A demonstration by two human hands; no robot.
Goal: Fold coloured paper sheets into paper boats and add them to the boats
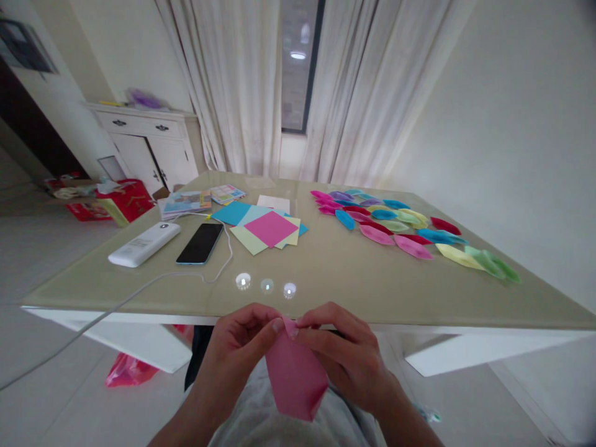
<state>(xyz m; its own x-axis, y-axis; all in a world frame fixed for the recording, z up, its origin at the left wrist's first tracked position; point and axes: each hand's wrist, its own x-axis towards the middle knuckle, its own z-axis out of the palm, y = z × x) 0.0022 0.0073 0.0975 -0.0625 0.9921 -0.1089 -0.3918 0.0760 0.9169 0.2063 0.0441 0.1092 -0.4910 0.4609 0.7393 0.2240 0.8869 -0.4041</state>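
Observation:
A partly folded piece of pink paper (296, 379) hangs over my lap, just in front of the table's near edge. My left hand (242, 347) pinches its upper left edge between thumb and forefinger. At the top right corner, the fingertips of my right hand (347, 354) are closed on the same paper. The paper narrows at the top, and its lower right part is bent up. Farther off on the table, a stack of square coloured paper sheets (270, 229) lies with a pink one uppermost. Many folded paper boat shapes (376, 234) in several colours lie at the right.
A white power bank (144, 244) and a black phone (200, 243) lie on the left of the table (326, 292). A white cable (139, 290) runs across the near left edge. Booklets (185, 203) are at the back left. Curtains (237, 81) hang behind.

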